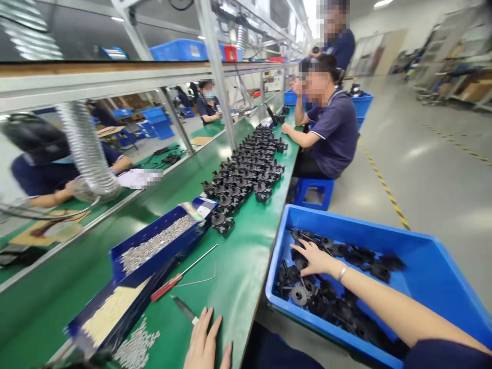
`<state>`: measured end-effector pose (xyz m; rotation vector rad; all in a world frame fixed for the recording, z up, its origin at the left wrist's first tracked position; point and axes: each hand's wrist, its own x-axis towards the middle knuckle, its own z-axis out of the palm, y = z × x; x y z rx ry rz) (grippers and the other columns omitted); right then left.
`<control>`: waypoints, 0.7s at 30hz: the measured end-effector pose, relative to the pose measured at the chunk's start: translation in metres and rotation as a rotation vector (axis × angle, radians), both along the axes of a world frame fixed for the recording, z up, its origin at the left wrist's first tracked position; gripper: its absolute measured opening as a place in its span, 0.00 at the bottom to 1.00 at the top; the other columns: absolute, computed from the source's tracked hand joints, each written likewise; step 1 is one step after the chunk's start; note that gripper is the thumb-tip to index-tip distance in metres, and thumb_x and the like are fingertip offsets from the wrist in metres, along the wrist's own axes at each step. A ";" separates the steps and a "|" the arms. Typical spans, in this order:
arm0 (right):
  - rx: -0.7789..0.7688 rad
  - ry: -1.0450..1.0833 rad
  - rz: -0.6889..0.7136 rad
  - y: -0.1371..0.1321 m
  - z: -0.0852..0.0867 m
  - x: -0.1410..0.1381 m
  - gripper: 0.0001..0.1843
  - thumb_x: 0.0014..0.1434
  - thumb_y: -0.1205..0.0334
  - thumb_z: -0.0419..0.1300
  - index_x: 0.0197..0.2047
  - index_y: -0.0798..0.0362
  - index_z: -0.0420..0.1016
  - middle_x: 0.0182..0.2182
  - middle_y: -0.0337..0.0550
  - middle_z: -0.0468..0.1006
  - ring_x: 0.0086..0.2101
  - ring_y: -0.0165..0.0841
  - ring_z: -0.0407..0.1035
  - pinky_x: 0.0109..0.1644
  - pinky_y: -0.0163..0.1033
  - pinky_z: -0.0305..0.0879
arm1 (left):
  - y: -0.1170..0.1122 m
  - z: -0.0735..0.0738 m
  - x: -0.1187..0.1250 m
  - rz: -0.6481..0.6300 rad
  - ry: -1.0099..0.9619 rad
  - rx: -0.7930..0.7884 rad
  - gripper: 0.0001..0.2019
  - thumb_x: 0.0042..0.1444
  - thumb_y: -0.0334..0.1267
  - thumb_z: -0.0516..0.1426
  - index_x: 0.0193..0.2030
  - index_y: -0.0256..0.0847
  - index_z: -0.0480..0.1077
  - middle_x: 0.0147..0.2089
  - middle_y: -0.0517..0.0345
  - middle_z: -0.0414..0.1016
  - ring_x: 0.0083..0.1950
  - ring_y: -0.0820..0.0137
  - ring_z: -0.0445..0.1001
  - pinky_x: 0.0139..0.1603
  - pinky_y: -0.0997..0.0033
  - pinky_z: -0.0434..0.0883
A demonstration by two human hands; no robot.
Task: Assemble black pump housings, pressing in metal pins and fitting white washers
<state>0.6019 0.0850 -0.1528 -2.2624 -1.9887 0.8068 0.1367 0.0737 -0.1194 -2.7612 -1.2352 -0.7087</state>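
Note:
My right hand (pixel 317 258) reaches into a large blue bin (pixel 418 251) beside the bench. Its fingers are spread over black molded plastic parts (pixel 302 294) heaped there, and nothing is visibly gripped. My left hand (pixel 203 341) lies on the green bench top (pixel 238 277), fingers apart and holding nothing. Just beyond its fingertips is a knife-like tool (pixel 184 309). A screwdriver with a red handle (pixel 167 287) and a thin bent metal rod (pixel 209 278) lie farther up. Rows of black assemblies (pixel 246 177) stand along the bench.
Left of the tools are a blue tray of small metal pieces (pixel 157 243) and another tray with cream-coloured pieces (pixel 111 312). Loose metal pieces (pixel 137 344) lie nearby. A co-worker (pixel 332 128) sits farther along the bench on a blue stool (pixel 313 192). A metal post (pixel 217 77) rises at the bench's back.

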 end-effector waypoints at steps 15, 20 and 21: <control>-0.090 -0.223 0.074 -0.037 -0.042 -0.041 0.43 0.51 0.57 0.60 0.69 0.60 0.61 0.67 0.73 0.50 0.48 0.52 0.75 0.58 0.51 0.66 | 0.081 0.070 0.039 0.381 0.215 -0.177 0.21 0.62 0.42 0.58 0.59 0.34 0.68 0.68 0.37 0.61 0.73 0.43 0.53 0.70 0.39 0.57; 0.104 -0.283 -0.005 -0.052 -0.081 -0.032 0.40 0.46 0.53 0.58 0.64 0.48 0.66 0.64 0.63 0.61 0.48 0.57 0.75 0.49 0.57 0.72 | 0.117 0.076 0.042 0.521 0.213 -0.170 0.12 0.64 0.37 0.56 0.48 0.30 0.73 0.49 0.40 0.73 0.53 0.52 0.71 0.59 0.49 0.67; 0.147 -0.259 -0.011 -0.054 -0.087 -0.029 0.39 0.46 0.52 0.57 0.63 0.46 0.66 0.63 0.61 0.63 0.47 0.57 0.75 0.47 0.58 0.73 | 0.122 0.076 0.041 0.544 0.214 -0.170 0.11 0.64 0.35 0.55 0.48 0.30 0.73 0.47 0.40 0.73 0.51 0.53 0.71 0.55 0.52 0.69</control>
